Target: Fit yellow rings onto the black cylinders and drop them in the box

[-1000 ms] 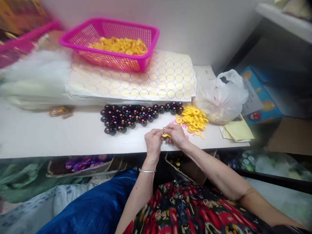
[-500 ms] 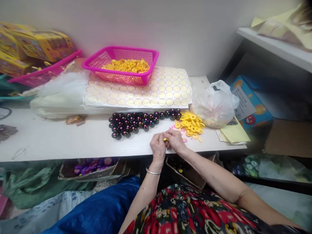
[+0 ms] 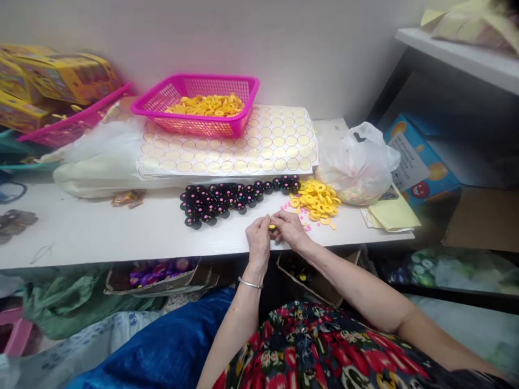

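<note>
Close together over the table's front edge, my left hand and my right hand both have their fingers closed on one small black and yellow plastic piece. Fingers cover most of that piece. Beyond them lies a cluster of round black pieces with pink dots, stretching rightward in a narrowing row. Just right of the row is a heap of yellow ring-shaped plastic pieces. Tiny pink bits are scattered between that heap and my right hand.
A pink basket of yellow pieces stands on sticker sheets at the back. To the right are a white plastic bag and a blue box. An open carton with purple items sits below the table's edge.
The camera view has shifted slightly. My hands stay together on the small piece, which now shows a dark part under its yellow part.
</note>
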{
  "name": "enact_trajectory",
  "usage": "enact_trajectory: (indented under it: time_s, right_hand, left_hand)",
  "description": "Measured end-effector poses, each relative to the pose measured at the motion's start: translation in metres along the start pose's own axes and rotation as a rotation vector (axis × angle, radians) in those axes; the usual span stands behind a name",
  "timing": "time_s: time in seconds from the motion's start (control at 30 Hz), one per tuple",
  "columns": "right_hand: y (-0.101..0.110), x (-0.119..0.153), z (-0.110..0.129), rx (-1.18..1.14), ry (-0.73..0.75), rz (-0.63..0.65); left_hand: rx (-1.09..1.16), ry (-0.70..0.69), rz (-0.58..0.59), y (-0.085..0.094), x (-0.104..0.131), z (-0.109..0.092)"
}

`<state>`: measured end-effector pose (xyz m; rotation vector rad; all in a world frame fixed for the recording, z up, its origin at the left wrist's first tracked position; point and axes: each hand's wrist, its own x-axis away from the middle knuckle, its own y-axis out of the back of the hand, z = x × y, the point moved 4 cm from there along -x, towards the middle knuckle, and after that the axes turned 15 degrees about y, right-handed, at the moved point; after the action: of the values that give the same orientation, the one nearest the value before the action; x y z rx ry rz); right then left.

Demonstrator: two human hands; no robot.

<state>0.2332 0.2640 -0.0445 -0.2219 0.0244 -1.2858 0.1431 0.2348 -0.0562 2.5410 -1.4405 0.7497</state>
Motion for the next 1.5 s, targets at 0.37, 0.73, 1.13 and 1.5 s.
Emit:
enact_trajectory:
  time_s: [0.37, 0.73, 1.13, 1.5]
  right_hand:
    - [0.009, -0.008, 0.008, -0.015, -0.036, -0.048]
    - [0.038, 0.049, 0.028, -0.315, 0.1, 0.175]
    - [0.054, 0.069, 0.041, -0.267, 0.153, 0.359]
    - [0.065, 0.079, 0.039, -0.143, 0.131, 0.317]
  left_hand:
    - [-0.051, -0.056, 0.317, 0.001, 0.005, -0.005]
    - [-0.378, -0.405, 0.305, 0.009, 0.051, -0.024]
    - [-0.88, -1.094, 0.317, -0.011, 0.107, -0.042]
    - [-0.91, -1.134, 0.284, -0.023, 0.112, -0.017]
